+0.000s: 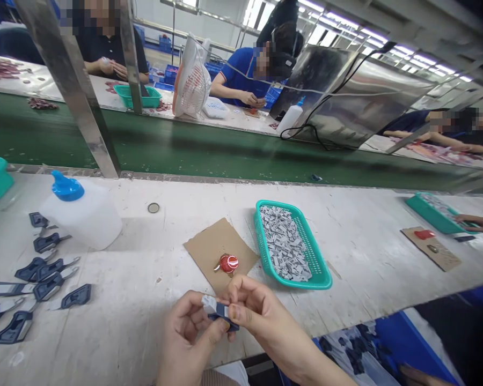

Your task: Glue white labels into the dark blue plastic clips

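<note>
**Both hands on one small blue piece**

Right now my left hand (189, 327) and right hand (257, 313) meet at the near edge of the white table (366, 252), fingers of both pinched on a small blue-and-grey part (219, 310). Just beyond lies brown cardboard (209, 246) with a red cap (228, 263), a teal basket (320, 273) of grey pieces to its right. Blue parts (44, 268) and a white bottle (84, 214) sit far left.

A small dark-blue plastic piece (221, 312) with a pale grey end, tilted with that end toward ten o'clock, sits pinched between both hands' fingertips just above the table's near edge.
</note>
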